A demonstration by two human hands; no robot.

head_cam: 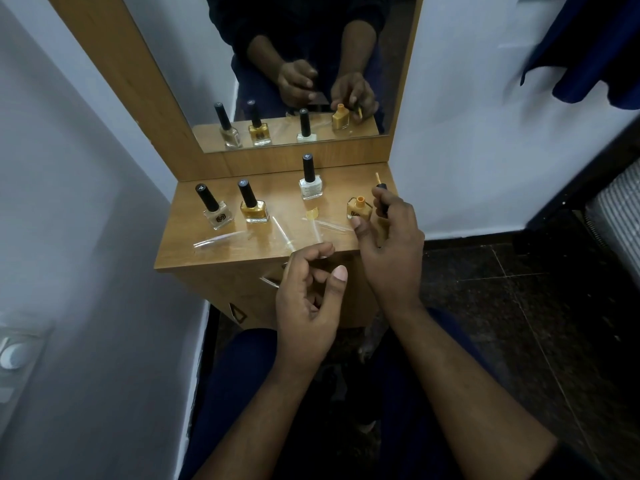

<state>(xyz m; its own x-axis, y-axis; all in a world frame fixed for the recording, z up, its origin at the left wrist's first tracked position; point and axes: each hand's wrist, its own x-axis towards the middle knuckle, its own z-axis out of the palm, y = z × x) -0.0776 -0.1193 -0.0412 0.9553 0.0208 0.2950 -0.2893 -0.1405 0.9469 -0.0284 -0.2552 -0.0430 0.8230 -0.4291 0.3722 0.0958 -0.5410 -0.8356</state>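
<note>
You sit facing a tall mirror (pixel 194 64) in a wooden frame, with the wooden dressing table (pixel 214 254) jutting out under it. Your right hand (pixel 391 251) is over the table's right front corner, its fingers curled round the black brush cap (pixel 381 199), which it holds upright with the yellow-tipped brush pointing up and away from you. Your left hand (pixel 304 306) hovers at the front edge of the table, fingers loosely curled and thumb raised; whether it pinches one of the clear strips you cannot tell from here. The open yellow polish bottle (pixel 359 210) stands uncapped on the table just beside your right thumb, near the right edge. Behind it and to the left stands the white bottle (pixel 310 185), capped. Further left, side by side, are the gold bottle (pixel 254 209) and the beige bottle (pixel 219 216), both capped. Thin clear plastic strips (pixel 218 240) lie scattered flat across the front of the table.
</note>
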